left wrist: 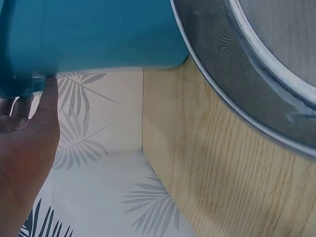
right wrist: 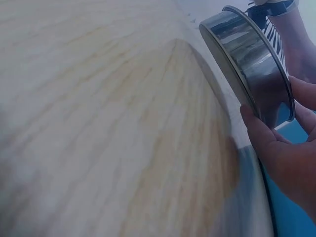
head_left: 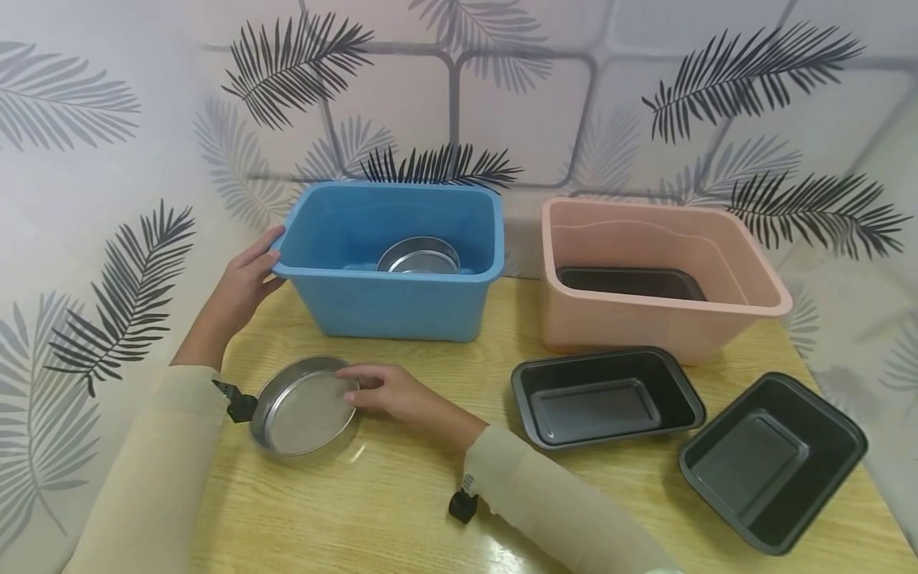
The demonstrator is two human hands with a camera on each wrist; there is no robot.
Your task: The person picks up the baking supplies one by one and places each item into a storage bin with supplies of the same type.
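Note:
My left hand (head_left: 251,275) grips the left end of the blue bin (head_left: 402,307) by its rim; in the left wrist view its fingers curl at the rim's underside. My right hand (head_left: 387,391) pinches the right edge of a round metal cake pan (head_left: 308,414), thumb on one side and fingers on the other. The pan tilts above the table in front of the bin, its silver side wall (right wrist: 261,64) showing in the right wrist view. Another round cake pan (head_left: 423,255) lies inside the blue bin.
A pink bin (head_left: 660,319) stands to the right, with a dark loaf pan (head_left: 631,281) in it. Two more dark loaf pans, one wide (head_left: 602,399) and one turned at an angle (head_left: 774,462), lie in front. Behind the wooden table (head_left: 344,518) is a leaf-patterned backdrop (head_left: 523,119).

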